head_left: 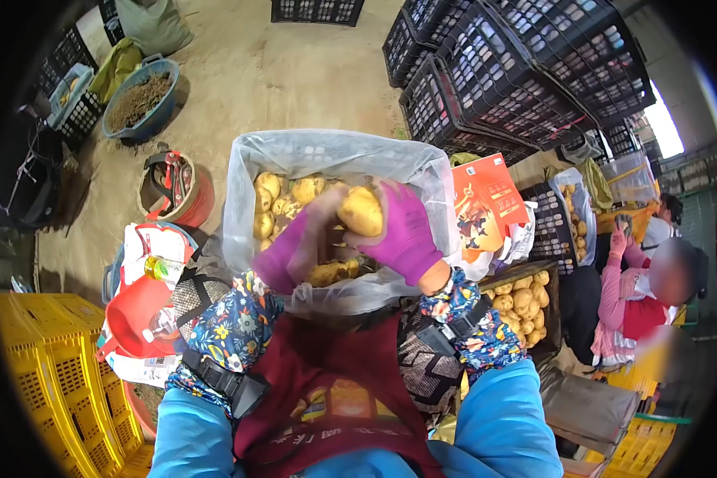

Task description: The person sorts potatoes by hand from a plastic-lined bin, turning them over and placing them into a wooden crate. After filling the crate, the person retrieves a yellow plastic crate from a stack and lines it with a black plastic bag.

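While the left hand (295,251) is too blurred to judge, the right hand (406,239) clasps a potato (361,209) above the bag (334,151).

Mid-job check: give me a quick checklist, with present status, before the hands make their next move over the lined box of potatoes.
1. potato gripped in right hand: ok.
2. left hand grip: cannot tell, it is blurred.
3. bag liner open, mouth spread wide: ok.
4. piled potatoes lie below the liner's rim: ok.
5. co-worker apart from the liner, off to the right: ok.
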`<state>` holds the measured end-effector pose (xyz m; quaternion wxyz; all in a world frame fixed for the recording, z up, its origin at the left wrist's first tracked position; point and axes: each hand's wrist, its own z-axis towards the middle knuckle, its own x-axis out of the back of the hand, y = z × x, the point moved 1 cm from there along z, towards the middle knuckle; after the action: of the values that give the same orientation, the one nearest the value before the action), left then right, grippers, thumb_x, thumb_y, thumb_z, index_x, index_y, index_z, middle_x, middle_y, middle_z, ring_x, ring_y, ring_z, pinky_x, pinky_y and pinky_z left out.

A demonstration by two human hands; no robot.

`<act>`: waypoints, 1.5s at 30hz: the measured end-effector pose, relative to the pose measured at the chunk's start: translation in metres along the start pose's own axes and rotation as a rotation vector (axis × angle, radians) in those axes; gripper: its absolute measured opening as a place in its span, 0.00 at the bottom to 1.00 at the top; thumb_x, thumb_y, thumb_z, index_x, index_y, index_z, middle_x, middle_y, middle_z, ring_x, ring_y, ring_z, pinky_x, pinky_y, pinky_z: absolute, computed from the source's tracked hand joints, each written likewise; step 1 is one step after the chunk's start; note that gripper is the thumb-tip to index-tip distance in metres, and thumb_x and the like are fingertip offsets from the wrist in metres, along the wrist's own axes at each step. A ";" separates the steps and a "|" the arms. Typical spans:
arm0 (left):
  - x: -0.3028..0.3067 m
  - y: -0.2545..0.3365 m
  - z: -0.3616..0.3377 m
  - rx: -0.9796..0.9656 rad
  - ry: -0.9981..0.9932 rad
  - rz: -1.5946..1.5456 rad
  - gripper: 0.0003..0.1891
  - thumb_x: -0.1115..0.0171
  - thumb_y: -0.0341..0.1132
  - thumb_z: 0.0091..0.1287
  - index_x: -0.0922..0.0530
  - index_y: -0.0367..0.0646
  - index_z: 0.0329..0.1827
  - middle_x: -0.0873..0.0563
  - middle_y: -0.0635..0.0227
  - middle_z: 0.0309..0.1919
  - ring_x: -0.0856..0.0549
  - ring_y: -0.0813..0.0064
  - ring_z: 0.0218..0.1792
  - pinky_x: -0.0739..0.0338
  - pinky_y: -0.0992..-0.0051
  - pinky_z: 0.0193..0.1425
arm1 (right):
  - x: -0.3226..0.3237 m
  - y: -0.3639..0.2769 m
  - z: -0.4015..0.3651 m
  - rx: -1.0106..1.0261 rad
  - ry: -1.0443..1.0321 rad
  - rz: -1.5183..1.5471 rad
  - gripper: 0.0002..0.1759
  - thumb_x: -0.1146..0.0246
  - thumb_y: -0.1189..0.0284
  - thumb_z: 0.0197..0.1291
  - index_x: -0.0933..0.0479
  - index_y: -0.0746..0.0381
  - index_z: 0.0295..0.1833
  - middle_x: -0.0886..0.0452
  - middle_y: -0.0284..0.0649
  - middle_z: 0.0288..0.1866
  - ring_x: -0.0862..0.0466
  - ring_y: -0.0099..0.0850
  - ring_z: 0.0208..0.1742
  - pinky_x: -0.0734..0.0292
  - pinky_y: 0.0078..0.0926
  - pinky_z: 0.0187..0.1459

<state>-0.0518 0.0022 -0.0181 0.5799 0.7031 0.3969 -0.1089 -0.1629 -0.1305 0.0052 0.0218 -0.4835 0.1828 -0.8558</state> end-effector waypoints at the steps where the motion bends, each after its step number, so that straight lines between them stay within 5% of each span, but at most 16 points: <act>1: -0.004 -0.001 -0.003 0.022 -0.082 0.017 0.27 0.50 0.49 0.74 0.38 0.43 0.70 0.23 0.65 0.53 0.19 0.73 0.49 0.21 0.73 0.51 | 0.000 0.002 0.001 -0.028 0.019 0.121 0.39 0.27 0.55 0.44 0.28 0.68 0.57 0.21 0.50 0.46 0.20 0.46 0.50 0.25 0.37 0.52; 3: 0.007 -0.006 -0.002 -0.038 -0.098 0.102 0.27 0.49 0.42 0.71 0.39 0.42 0.71 0.26 0.63 0.57 0.19 0.71 0.52 0.21 0.74 0.53 | -0.002 0.011 0.007 -0.077 0.056 0.363 0.32 0.30 0.56 0.51 0.26 0.68 0.54 0.19 0.47 0.43 0.18 0.41 0.46 0.24 0.34 0.48; 6: 0.003 -0.003 0.001 -0.148 -0.084 0.063 0.28 0.50 0.38 0.68 0.40 0.42 0.71 0.26 0.62 0.57 0.20 0.69 0.55 0.22 0.73 0.54 | 0.004 0.024 0.018 -0.690 0.152 0.949 0.23 0.38 0.59 0.62 0.25 0.67 0.52 0.17 0.40 0.37 0.16 0.30 0.38 0.23 0.28 0.43; 9: -0.003 0.002 0.001 -0.132 -0.036 -0.015 0.28 0.51 0.37 0.67 0.39 0.43 0.71 0.27 0.61 0.59 0.21 0.67 0.57 0.22 0.70 0.54 | 0.003 0.042 0.017 -0.802 -0.015 0.795 0.19 0.44 0.60 0.69 0.23 0.66 0.51 0.17 0.34 0.33 0.17 0.23 0.33 0.24 0.22 0.40; 10: 0.000 0.001 0.003 -0.149 -0.034 -0.017 0.28 0.51 0.37 0.67 0.39 0.43 0.71 0.27 0.61 0.59 0.21 0.67 0.57 0.22 0.69 0.55 | 0.001 0.042 0.016 -0.858 -0.046 0.839 0.19 0.40 0.62 0.65 0.25 0.65 0.54 0.17 0.41 0.43 0.17 0.31 0.43 0.24 0.27 0.48; 12: -0.007 0.004 0.001 -0.100 0.031 -0.101 0.30 0.49 0.41 0.68 0.39 0.43 0.72 0.26 0.61 0.62 0.22 0.63 0.60 0.22 0.66 0.59 | -0.013 0.042 0.022 -0.094 0.193 0.301 0.27 0.34 0.61 0.56 0.27 0.65 0.57 0.22 0.47 0.55 0.22 0.40 0.56 0.28 0.35 0.58; 13: 0.015 -0.012 0.015 -0.226 0.022 -0.001 0.28 0.50 0.44 0.70 0.36 0.42 0.71 0.24 0.63 0.60 0.22 0.64 0.60 0.22 0.66 0.58 | -0.018 0.029 0.018 -0.044 0.131 0.451 0.36 0.30 0.59 0.46 0.28 0.64 0.60 0.29 0.50 0.62 0.30 0.46 0.65 0.35 0.42 0.65; 15: 0.045 -0.021 0.026 -0.116 0.025 0.081 0.25 0.48 0.42 0.71 0.34 0.41 0.68 0.23 0.62 0.58 0.20 0.67 0.57 0.22 0.67 0.59 | -0.013 -0.006 0.015 -0.066 -0.259 0.483 0.45 0.26 0.54 0.34 0.29 0.57 0.63 0.29 0.51 0.64 0.29 0.51 0.65 0.36 0.47 0.66; 19: 0.091 -0.025 0.036 -0.326 -0.036 0.386 0.24 0.48 0.31 0.68 0.34 0.38 0.67 0.23 0.59 0.59 0.20 0.68 0.56 0.22 0.67 0.60 | 0.015 -0.022 0.015 -0.218 -0.236 0.312 0.43 0.24 0.52 0.32 0.26 0.55 0.59 0.25 0.52 0.58 0.24 0.48 0.60 0.27 0.47 0.58; 21: 0.081 -0.018 0.042 -0.033 -0.085 -0.257 0.25 0.52 0.30 0.69 0.37 0.40 0.70 0.25 0.58 0.62 0.21 0.67 0.59 0.22 0.67 0.61 | 0.053 0.002 -0.006 -0.341 -0.039 0.621 0.42 0.23 0.53 0.33 0.25 0.57 0.57 0.24 0.52 0.56 0.22 0.46 0.57 0.26 0.44 0.57; 24: 0.050 -0.018 0.024 -0.140 0.064 -0.013 0.30 0.51 0.27 0.68 0.43 0.46 0.75 0.33 0.57 0.69 0.30 0.61 0.68 0.26 0.67 0.66 | 0.120 0.037 -0.082 -0.279 0.366 1.017 0.30 0.28 0.69 0.50 0.29 0.66 0.58 0.20 0.48 0.52 0.17 0.38 0.50 0.22 0.33 0.54; 25: 0.047 -0.018 0.022 -0.152 0.030 0.041 0.31 0.51 0.27 0.68 0.44 0.47 0.75 0.34 0.56 0.70 0.31 0.60 0.69 0.26 0.67 0.67 | 0.141 0.050 -0.120 -0.493 0.406 1.550 0.34 0.31 0.67 0.53 0.33 0.66 0.64 0.22 0.46 0.57 0.20 0.33 0.56 0.24 0.32 0.56; 31: 0.043 -0.026 0.030 -0.010 0.006 0.025 0.29 0.50 0.37 0.73 0.46 0.47 0.76 0.37 0.56 0.72 0.34 0.62 0.71 0.27 0.70 0.67 | 0.138 0.134 -0.369 -1.369 0.898 0.691 0.33 0.31 0.59 0.58 0.31 0.64 0.64 0.21 0.39 0.51 0.18 0.26 0.43 0.18 0.23 0.39; 34: 0.041 -0.033 0.035 0.034 0.021 0.087 0.30 0.49 0.40 0.73 0.45 0.45 0.76 0.36 0.56 0.71 0.34 0.64 0.71 0.28 0.72 0.67 | 0.098 0.131 -0.422 -1.484 0.785 0.607 0.34 0.29 0.61 0.56 0.31 0.61 0.65 0.21 0.40 0.49 0.21 0.26 0.49 0.22 0.23 0.46; 37: 0.049 -0.037 0.041 0.050 0.056 0.111 0.30 0.49 0.41 0.73 0.45 0.45 0.76 0.37 0.57 0.72 0.34 0.64 0.70 0.31 0.73 0.68 | 0.056 0.132 -0.456 -1.124 0.116 -0.266 0.36 0.30 0.61 0.54 0.33 0.60 0.67 0.22 0.46 0.57 0.22 0.38 0.58 0.28 0.34 0.60; 45: 0.041 -0.037 0.039 0.050 0.025 0.135 0.26 0.53 0.42 0.75 0.40 0.47 0.75 0.32 0.65 0.69 0.35 0.66 0.71 0.35 0.71 0.70 | 0.078 0.141 -0.468 -1.126 0.063 0.867 0.46 0.29 0.65 0.53 0.44 0.61 0.75 0.37 0.44 0.73 0.39 0.36 0.74 0.44 0.34 0.72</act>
<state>-0.0377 -0.0150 -0.0824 0.5632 0.7439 0.3527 -0.0705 -0.6150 -0.1419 -0.1958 0.1020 -0.2801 0.7737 -0.5591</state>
